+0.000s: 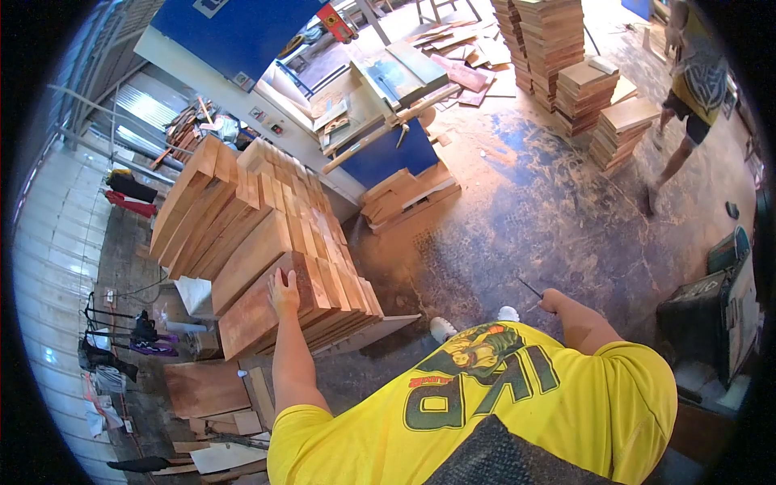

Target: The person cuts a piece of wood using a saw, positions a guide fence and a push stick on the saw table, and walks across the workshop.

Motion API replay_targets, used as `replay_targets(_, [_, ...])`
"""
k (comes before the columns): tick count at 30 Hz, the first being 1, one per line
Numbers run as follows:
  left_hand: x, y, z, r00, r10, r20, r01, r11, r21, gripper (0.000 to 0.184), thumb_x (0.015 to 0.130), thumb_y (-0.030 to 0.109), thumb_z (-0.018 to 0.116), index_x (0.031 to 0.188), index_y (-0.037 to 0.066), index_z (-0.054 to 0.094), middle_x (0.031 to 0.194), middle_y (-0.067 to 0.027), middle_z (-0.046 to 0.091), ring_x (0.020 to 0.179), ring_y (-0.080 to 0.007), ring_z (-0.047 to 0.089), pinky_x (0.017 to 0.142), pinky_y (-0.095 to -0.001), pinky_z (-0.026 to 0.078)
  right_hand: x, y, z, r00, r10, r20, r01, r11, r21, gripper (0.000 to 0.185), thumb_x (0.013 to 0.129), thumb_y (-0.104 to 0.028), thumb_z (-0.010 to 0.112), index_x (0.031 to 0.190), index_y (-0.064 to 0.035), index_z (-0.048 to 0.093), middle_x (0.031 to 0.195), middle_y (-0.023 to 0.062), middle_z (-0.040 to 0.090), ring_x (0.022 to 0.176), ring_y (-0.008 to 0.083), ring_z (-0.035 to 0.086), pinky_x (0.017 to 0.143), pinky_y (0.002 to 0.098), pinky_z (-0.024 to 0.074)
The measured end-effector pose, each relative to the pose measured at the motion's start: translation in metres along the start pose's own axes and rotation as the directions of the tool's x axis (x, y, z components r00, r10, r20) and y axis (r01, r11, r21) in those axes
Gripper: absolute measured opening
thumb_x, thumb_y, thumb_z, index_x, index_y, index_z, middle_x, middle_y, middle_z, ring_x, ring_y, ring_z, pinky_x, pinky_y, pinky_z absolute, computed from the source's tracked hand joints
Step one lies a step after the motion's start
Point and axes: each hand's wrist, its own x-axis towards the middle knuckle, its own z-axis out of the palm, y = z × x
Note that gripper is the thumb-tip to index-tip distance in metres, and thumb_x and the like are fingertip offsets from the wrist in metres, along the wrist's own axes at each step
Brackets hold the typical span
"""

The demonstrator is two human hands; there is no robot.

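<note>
The top board [252, 323] of the near stack [343, 293], to the left on the floor [517, 206], is a smooth, warm reddish-brown plank, darker than the pale, honey-toned wood around it, with squared edges and faint grain. Below it the boards lie in layers, their cut ends showing alternate light and brown tones. The person's left hand [284, 293] rests on this board's far part, its fingers loosely spread and laid over the wood rather than closed on it. The right hand [550, 301], well apart to the right, has its fingers curled tight around a thin dark tool [529, 287] — slim as a rod, its kind too small to tell. Large dark letters [485, 388] run upside down across the yellow shirt [356, 440]; a K and a D seem readable, while the small red word beside them is not. A white label [212, 6] on the blue panel [230, 40] and pale marks on the black bin [703, 311] cannot be made out. The top board's long axis runs from near left to far right — its cut end faces right — while the tool's tip points left and far.
</note>
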Motion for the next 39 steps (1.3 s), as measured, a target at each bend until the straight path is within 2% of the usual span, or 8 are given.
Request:
replay_targets(8, [0.003, -0.003, 0.003, 1.0, -0.005, -0.003, 0.005, 1.0, 0.008, 0.068, 0.093, 0.06, 0.04, 0.146, 0.017, 0.037, 0.154, -0.0144, 0.028, 0.143, -0.031, 0.023, 0.114, -0.0515, 0.016, 0.004, 0.002, 0.001, 0.999, -0.048, 0.017, 0.05, 0.995, -0.089, 0.036, 0.087, -0.025, 0.061, 0.106, 0.0041, 0.065, 0.089, 0.0233, 0.067, 0.07, 0.0335, 0.068, 0.059, 0.0419, 0.0551])
replay_targets(14, [0.001, -0.001, 0.002, 1.0, 0.001, -0.004, -0.001, 1.0, -0.006, 0.067, 0.092, 0.058, 0.042, 0.145, 0.017, 0.039, 0.153, -0.0152, 0.03, 0.143, -0.0309, 0.024, 0.113, -0.0528, 0.018, 0.007, 0.005, 0.0, 0.999, -0.019, 0.026, 0.019, 1.0, -0.011, 0.035, 0.087, -0.025, 0.061, 0.104, 0.0047, 0.065, 0.087, 0.022, 0.067, 0.068, 0.0331, 0.067, 0.058, 0.0421, 0.0555])
replay_targets(17, [0.004, -0.008, 0.008, 0.999, 0.019, -0.047, -0.019, 1.0, -0.018, 0.066, 0.092, 0.058, 0.043, 0.143, 0.016, 0.041, 0.151, -0.0159, 0.032, 0.142, -0.0314, 0.026, 0.112, -0.0539, 0.02, 0.018, 0.01, 0.004, 0.995, -0.095, 0.033, 0.099, 0.982, -0.161, 0.034, 0.087, -0.025, 0.061, 0.103, 0.0036, 0.066, 0.083, 0.0207, 0.067, 0.066, 0.032, 0.067, 0.058, 0.0417, 0.0557])
replay_targets(26, [0.006, -0.009, 0.011, 0.996, 0.03, -0.08, -0.032, 0.999, -0.023, 0.066, 0.092, 0.058, 0.044, 0.142, 0.016, 0.043, 0.15, -0.0165, 0.034, 0.141, -0.0328, 0.027, 0.112, -0.054, 0.02, 0.016, 0.008, 0.001, 1.0, -0.017, 0.016, 0.018, 0.999, -0.032, 0.032, 0.086, -0.026, 0.062, 0.103, 0.001, 0.067, 0.084, 0.0197, 0.067, 0.067, 0.0323, 0.067, 0.06, 0.0415, 0.0552])
replay_targets(29, [0.005, -0.008, 0.009, 0.998, 0.015, -0.064, -0.016, 1.0, -0.019, 0.066, 0.092, 0.058, 0.044, 0.143, 0.017, 0.042, 0.151, -0.0161, 0.033, 0.141, -0.0329, 0.026, 0.113, -0.0533, 0.019, 0.023, 0.01, 0.003, 0.989, -0.147, 0.015, 0.148, 0.972, -0.185, 0.032, 0.086, -0.025, 0.062, 0.105, 0.0001, 0.067, 0.085, 0.0196, 0.068, 0.07, 0.032, 0.067, 0.061, 0.0419, 0.0554])
replay_targets(31, [0.004, -0.007, 0.008, 0.999, 0.014, -0.051, -0.015, 1.0, -0.016, 0.066, 0.091, 0.059, 0.044, 0.143, 0.017, 0.041, 0.151, -0.0154, 0.033, 0.141, -0.0325, 0.025, 0.114, -0.0526, 0.018, 0.018, 0.007, 0.001, 0.998, -0.067, 0.021, 0.068, 0.997, -0.043, 0.032, 0.086, -0.025, 0.061, 0.106, -0.0004, 0.066, 0.085, 0.0193, 0.068, 0.071, 0.0317, 0.067, 0.061, 0.0421, 0.0556])
replay_targets(34, [0.004, -0.006, 0.007, 0.999, 0.005, -0.041, -0.006, 1.0, -0.014, 0.067, 0.091, 0.059, 0.043, 0.143, 0.017, 0.041, 0.152, -0.0148, 0.032, 0.142, -0.032, 0.025, 0.114, -0.0521, 0.017, 0.015, 0.003, 0.001, 1.0, -0.027, 0.015, 0.027, 1.0, 0.012, 0.031, 0.086, -0.024, 0.061, 0.106, -0.0008, 0.067, 0.086, 0.0194, 0.068, 0.07, 0.0311, 0.067, 0.06, 0.0413, 0.056])
replay_targets(39, [0.005, -0.009, 0.007, 0.999, 0.023, -0.048, -0.024, 0.999, -0.033, 0.066, 0.092, 0.058, 0.043, 0.143, 0.017, 0.041, 0.152, -0.0147, 0.032, 0.142, -0.0315, 0.025, 0.114, -0.0525, 0.017, 0.017, 0.0, -0.003, 0.996, -0.074, 0.052, 0.077, 0.996, -0.051, 0.032, 0.086, -0.025, 0.06, 0.105, -0.0006, 0.067, 0.085, 0.0193, 0.068, 0.066, 0.03, 0.067, 0.059, 0.0397, 0.0558])
